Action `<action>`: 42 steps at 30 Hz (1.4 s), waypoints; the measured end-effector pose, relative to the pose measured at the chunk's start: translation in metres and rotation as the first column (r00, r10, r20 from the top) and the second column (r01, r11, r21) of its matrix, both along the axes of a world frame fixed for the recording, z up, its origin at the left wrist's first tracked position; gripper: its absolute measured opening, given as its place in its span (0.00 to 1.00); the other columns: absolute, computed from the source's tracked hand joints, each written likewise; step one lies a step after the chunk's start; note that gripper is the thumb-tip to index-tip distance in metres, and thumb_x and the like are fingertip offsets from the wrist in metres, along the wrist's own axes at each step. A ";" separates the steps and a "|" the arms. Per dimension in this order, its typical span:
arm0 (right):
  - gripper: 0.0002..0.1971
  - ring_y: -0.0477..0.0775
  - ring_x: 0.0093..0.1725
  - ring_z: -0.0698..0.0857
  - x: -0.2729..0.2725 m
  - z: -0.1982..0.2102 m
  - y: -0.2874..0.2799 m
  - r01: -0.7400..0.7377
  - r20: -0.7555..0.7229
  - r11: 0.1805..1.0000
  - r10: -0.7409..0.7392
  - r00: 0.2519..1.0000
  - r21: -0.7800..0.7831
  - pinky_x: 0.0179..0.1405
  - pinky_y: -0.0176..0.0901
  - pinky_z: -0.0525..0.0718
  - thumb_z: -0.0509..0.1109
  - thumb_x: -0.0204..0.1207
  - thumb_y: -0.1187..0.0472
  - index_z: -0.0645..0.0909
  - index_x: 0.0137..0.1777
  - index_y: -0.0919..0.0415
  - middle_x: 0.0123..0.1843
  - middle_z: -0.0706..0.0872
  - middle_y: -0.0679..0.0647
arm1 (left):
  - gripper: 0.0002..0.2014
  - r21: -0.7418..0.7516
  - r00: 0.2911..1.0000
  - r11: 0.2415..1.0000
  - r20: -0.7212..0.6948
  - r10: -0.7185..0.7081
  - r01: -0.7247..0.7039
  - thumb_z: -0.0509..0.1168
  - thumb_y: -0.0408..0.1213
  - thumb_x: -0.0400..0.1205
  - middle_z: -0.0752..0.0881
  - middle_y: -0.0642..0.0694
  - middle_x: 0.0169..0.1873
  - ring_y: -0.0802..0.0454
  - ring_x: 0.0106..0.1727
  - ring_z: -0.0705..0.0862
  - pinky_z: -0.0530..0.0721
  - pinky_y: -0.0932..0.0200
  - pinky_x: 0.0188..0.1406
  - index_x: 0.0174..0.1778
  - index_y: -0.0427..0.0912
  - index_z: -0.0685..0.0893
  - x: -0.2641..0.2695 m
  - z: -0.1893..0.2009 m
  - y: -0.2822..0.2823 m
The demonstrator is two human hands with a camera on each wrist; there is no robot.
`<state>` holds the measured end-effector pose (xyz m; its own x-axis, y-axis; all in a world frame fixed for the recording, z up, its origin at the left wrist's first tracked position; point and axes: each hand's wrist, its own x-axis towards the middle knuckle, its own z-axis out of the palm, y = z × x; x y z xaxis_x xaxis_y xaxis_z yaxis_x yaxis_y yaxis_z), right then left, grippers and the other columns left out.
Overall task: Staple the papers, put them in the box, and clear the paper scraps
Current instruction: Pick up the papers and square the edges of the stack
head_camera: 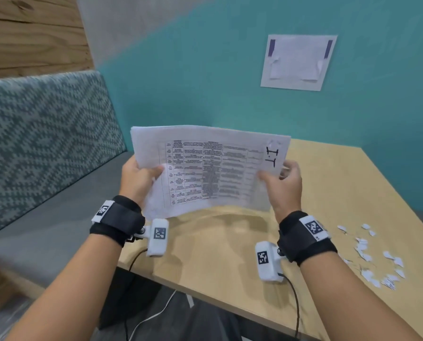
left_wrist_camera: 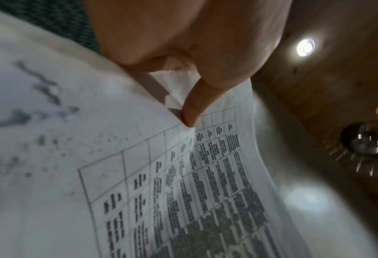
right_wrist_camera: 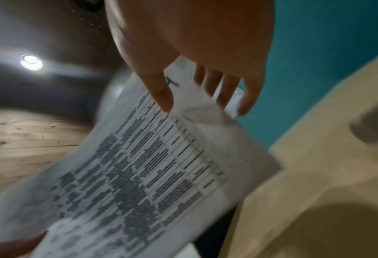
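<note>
A stack of printed papers (head_camera: 205, 168) with a table of text and a handwritten "I.T" hangs upright in the air above the table. My left hand (head_camera: 141, 175) pinches its left edge, thumb on the front sheet (left_wrist_camera: 190, 111). My right hand (head_camera: 281, 178) holds the right edge, thumb in front and fingers (right_wrist_camera: 227, 90) behind the papers (right_wrist_camera: 139, 165). White paper scraps (head_camera: 375, 257) lie scattered on the table at the right. No stapler or box shows in these views.
The light wooden table (head_camera: 328, 198) meets a teal wall. A patterned bench seat (head_camera: 45, 134) stands at the left. A sheet of paper (head_camera: 296, 62) is stuck on the wall. Cables (head_camera: 296, 306) trail from the wrist cameras.
</note>
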<state>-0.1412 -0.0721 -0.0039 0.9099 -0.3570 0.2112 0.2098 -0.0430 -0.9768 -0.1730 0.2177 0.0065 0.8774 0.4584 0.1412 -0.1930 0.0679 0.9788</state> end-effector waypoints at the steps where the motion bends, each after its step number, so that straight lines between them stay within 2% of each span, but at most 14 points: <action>1: 0.26 0.52 0.60 0.84 0.001 0.004 -0.003 0.059 0.045 0.997 -0.057 0.997 -0.047 0.63 0.53 0.83 0.81 0.68 0.59 0.76 0.64 0.51 0.60 0.85 0.50 | 0.19 -0.055 1.000 0.998 -0.002 0.008 -0.008 0.68 0.16 0.79 0.92 0.38 0.60 0.37 0.64 0.90 0.86 0.36 0.67 0.62 0.38 0.87 0.002 0.005 0.004; 5: 0.47 0.52 0.78 0.68 0.003 0.014 -0.005 0.175 0.088 0.985 -0.174 0.981 -0.001 0.77 0.51 0.68 0.83 0.64 0.44 0.63 0.80 0.51 0.78 0.68 0.52 | 0.25 -0.215 0.996 0.977 -0.085 -0.021 0.002 0.72 0.17 0.74 0.90 0.34 0.65 0.35 0.64 0.89 0.84 0.31 0.68 0.68 0.34 0.87 0.016 0.017 0.016; 7: 0.57 0.54 0.80 0.66 0.003 0.016 -0.001 0.166 -0.030 0.968 -0.164 0.986 0.185 0.80 0.56 0.67 0.85 0.60 0.41 0.56 0.84 0.51 0.83 0.62 0.53 | 0.31 -0.257 0.973 0.966 -0.215 -0.082 0.025 0.81 0.24 0.68 0.88 0.31 0.68 0.36 0.62 0.88 0.86 0.30 0.63 0.69 0.32 0.85 0.021 0.023 0.016; 10: 0.64 0.58 0.78 0.70 -0.002 0.016 0.005 0.129 -0.266 0.913 -0.023 0.964 0.387 0.79 0.63 0.68 0.87 0.57 0.42 0.47 0.86 0.50 0.83 0.62 0.53 | 0.22 -0.349 0.922 0.934 -0.331 -0.201 0.079 0.69 0.23 0.79 0.90 0.34 0.64 0.31 0.64 0.89 0.90 0.32 0.49 0.71 0.32 0.82 0.022 0.026 0.005; 12: 0.57 0.59 0.72 0.73 -0.010 0.015 0.010 -0.008 -0.322 0.873 0.188 0.928 0.487 0.73 0.71 0.73 0.85 0.61 0.43 0.55 0.85 0.51 0.77 0.70 0.50 | 0.26 -0.402 0.911 0.908 -0.319 -0.262 0.121 0.68 0.23 0.78 0.91 0.34 0.64 0.27 0.65 0.89 0.87 0.27 0.54 0.75 0.34 0.80 0.016 0.027 -0.007; 14: 0.35 0.63 0.69 0.81 -0.016 0.020 0.018 -0.221 -0.183 0.770 0.400 0.898 0.598 0.66 0.70 0.81 0.82 0.69 0.50 0.75 0.76 0.53 0.73 0.82 0.57 | 0.24 -0.459 0.921 0.878 -0.269 -0.282 0.135 0.68 0.22 0.78 0.92 0.34 0.62 0.27 0.63 0.90 0.85 0.24 0.59 0.72 0.35 0.82 0.012 0.026 -0.022; 18: 0.23 0.62 0.59 0.90 -0.015 0.036 0.024 -0.232 -0.056 0.723 0.350 0.935 0.651 0.60 0.61 0.88 0.78 0.74 0.65 0.81 0.69 0.60 0.63 0.90 0.59 | 0.15 -0.483 0.944 0.862 -0.186 -0.271 0.153 0.65 0.21 0.84 0.92 0.36 0.58 0.36 0.58 0.91 0.89 0.42 0.49 0.66 0.31 0.84 -0.002 0.016 -0.062; 21: 0.12 0.55 0.52 0.90 -0.009 0.047 0.020 -0.111 -0.048 0.826 0.164 0.985 0.552 0.56 0.53 0.88 0.74 0.76 0.73 0.83 0.57 0.60 0.54 0.90 0.54 | 0.18 -0.457 0.958 0.869 -0.107 -0.266 0.191 0.68 0.20 0.81 0.93 0.41 0.59 0.41 0.58 0.92 0.87 0.45 0.60 0.66 0.35 0.87 -0.001 0.002 -0.065; 24: 0.13 0.47 0.48 0.89 -0.006 0.059 0.009 -0.089 0.072 0.940 0.069 0.995 0.330 0.47 0.39 0.87 0.73 0.77 0.74 0.84 0.56 0.58 0.48 0.90 0.46 | 0.21 -0.283 0.987 0.959 -0.137 -0.079 0.037 0.74 0.23 0.75 0.86 0.48 0.53 0.49 0.48 0.85 0.83 0.52 0.53 0.62 0.41 0.79 0.005 0.001 -0.051; 27: 0.11 0.50 0.50 0.91 -0.003 0.067 -0.003 -0.134 0.119 0.987 0.123 0.985 0.093 0.53 0.47 0.89 0.75 0.76 0.71 0.86 0.53 0.56 0.49 0.92 0.49 | 0.38 -0.035 0.991 0.995 -0.096 0.093 -0.096 0.80 0.27 0.73 0.77 0.45 0.72 0.49 0.73 0.77 0.75 0.48 0.75 0.78 0.44 0.72 0.010 0.014 -0.037; 30: 0.09 0.56 0.50 0.91 -0.002 0.074 -0.008 -0.216 0.087 0.970 0.226 0.970 -0.115 0.57 0.58 0.89 0.75 0.76 0.71 0.86 0.55 0.67 0.52 0.93 0.62 | 0.43 0.110 0.992 0.986 -0.047 -0.119 0.124 0.79 0.26 0.73 0.73 0.46 0.81 0.50 0.84 0.70 0.69 0.46 0.83 0.84 0.45 0.69 0.011 0.038 -0.040; 33: 0.06 0.58 0.46 0.89 -0.003 0.079 -0.006 -0.272 0.077 0.940 0.293 0.953 -0.207 0.55 0.59 0.88 0.75 0.76 0.72 0.86 0.51 0.67 0.54 0.91 0.69 | 0.35 0.068 0.941 0.939 -0.019 -0.337 0.338 0.78 0.22 0.71 0.87 0.43 0.71 0.42 0.73 0.85 0.80 0.41 0.75 0.76 0.40 0.79 0.011 0.055 -0.050; 37: 0.05 0.53 0.39 0.90 -0.003 0.071 0.001 -0.210 0.144 0.950 0.247 0.958 -0.230 0.44 0.53 0.89 0.74 0.77 0.68 0.87 0.50 0.59 0.44 0.93 0.54 | 0.16 0.129 0.983 0.984 0.125 -0.137 0.121 0.74 0.17 0.75 0.94 0.47 0.47 0.49 0.47 0.93 0.90 0.50 0.53 0.51 0.41 0.89 0.009 0.054 -0.069; 42: 0.08 0.52 0.31 0.81 -0.005 0.059 0.013 -0.118 0.167 0.983 0.141 0.976 -0.141 0.31 0.47 0.82 0.70 0.72 0.69 0.84 0.44 0.55 0.38 0.90 0.57 | 0.16 0.088 0.979 0.995 0.191 -0.065 0.049 0.72 0.19 0.78 0.93 0.51 0.47 0.52 0.47 0.91 0.91 0.56 0.53 0.53 0.45 0.87 0.006 0.043 -0.085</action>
<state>-0.1467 -0.0590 0.0553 0.8913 -0.1974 0.4083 0.3895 -0.1280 -0.9121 -0.1674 0.1328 0.0497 0.8540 0.3883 0.3463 -0.3775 0.0046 0.9260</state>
